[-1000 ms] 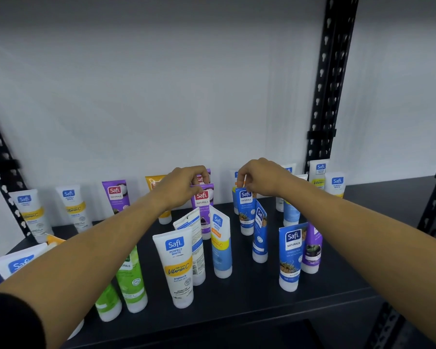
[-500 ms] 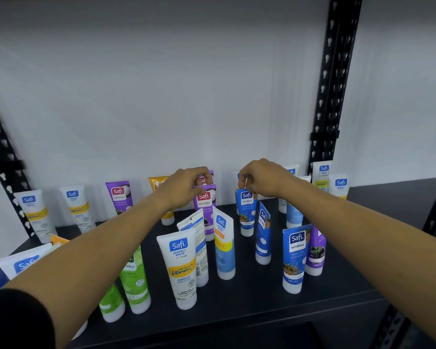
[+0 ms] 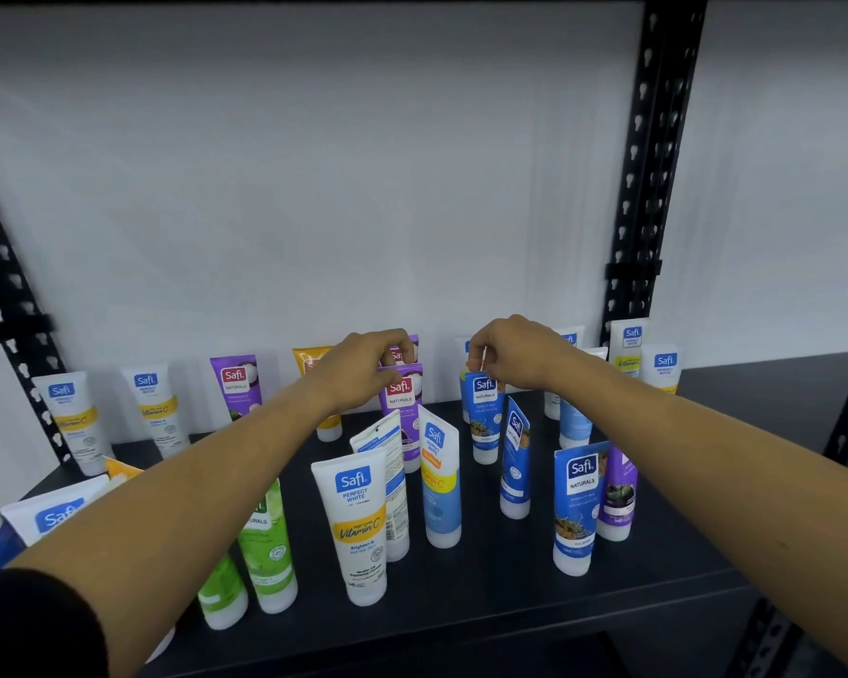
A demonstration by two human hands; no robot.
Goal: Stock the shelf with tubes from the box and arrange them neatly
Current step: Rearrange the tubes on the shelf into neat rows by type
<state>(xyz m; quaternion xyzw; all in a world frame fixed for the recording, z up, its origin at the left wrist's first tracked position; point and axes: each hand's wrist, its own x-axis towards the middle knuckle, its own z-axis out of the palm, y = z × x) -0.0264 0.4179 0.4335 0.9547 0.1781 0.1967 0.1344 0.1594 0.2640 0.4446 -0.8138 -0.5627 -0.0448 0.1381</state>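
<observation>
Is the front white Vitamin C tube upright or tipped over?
Upright: the white Vitamin C tube stands on its cap on the shelf, untouched.

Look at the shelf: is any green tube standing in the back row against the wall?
No. The two green tubes stand at the front edge of the shelf, beside the left forearm.

Purple tube [image 3: 401, 403], blue tube [image 3: 483, 413], black shelf [image 3: 657, 545]

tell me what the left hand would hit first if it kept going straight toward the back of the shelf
Probably the purple tube at the back, just beyond the left hand, whose fingers pinch the top of a nearer purple tube. Depth is hard to judge; the white wall lies behind.
</observation>
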